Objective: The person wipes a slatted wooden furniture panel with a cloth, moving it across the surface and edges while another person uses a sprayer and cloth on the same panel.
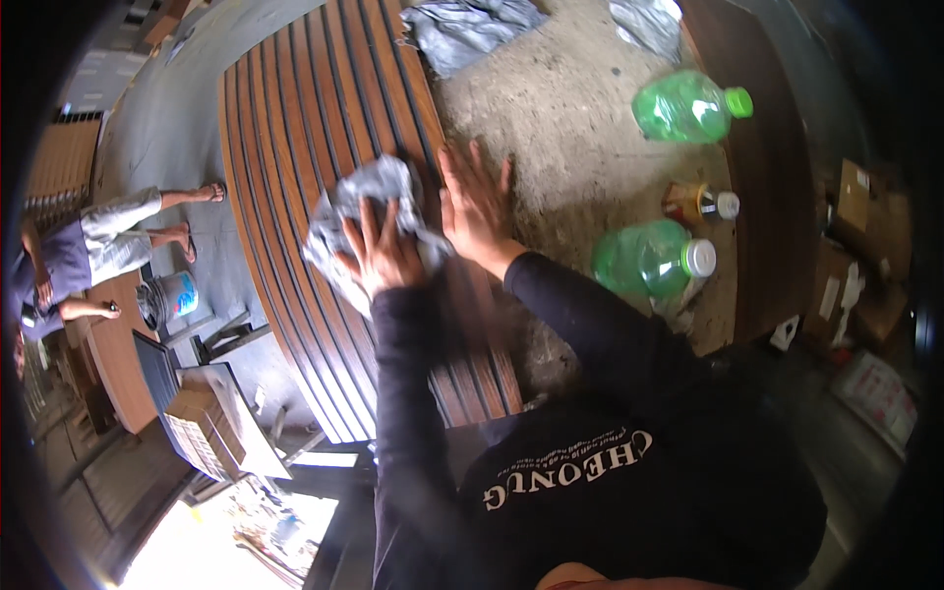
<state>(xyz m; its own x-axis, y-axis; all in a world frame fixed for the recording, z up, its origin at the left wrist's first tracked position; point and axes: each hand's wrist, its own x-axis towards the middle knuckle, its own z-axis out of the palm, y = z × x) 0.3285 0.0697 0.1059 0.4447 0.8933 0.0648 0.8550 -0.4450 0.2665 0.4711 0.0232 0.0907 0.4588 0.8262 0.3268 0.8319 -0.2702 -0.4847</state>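
A brown slatted wood panel (pixel 295 108) with dark grooves lies flat before me. My left hand (pixel 385 258) presses a crumpled grey cloth (pixel 379 187) onto the slats, its bent fingers gripping the cloth from above. Just to the right, my right hand (pixel 477 211) lies flat across the panel's right edge, fingers stretched and holding nothing. Beyond that edge is a dusty worktop (pixel 570 147). On it lie a green bottle with a green cap (pixel 680 106), a green bottle with a white cap (pixel 644 258), and a small bottle of amber liquid (pixel 685 203).
Two more grey cloths lie at the far side, a larger one (pixel 467 34) and a smaller one (pixel 649 25). A dark brown board (pixel 772 187) borders the worktop on the right. At left are another person (pixel 108 236), a bucket (pixel 177 295) and stacked boards (pixel 202 423). Cardboard boxes (pixel 870 231) stand at far right.
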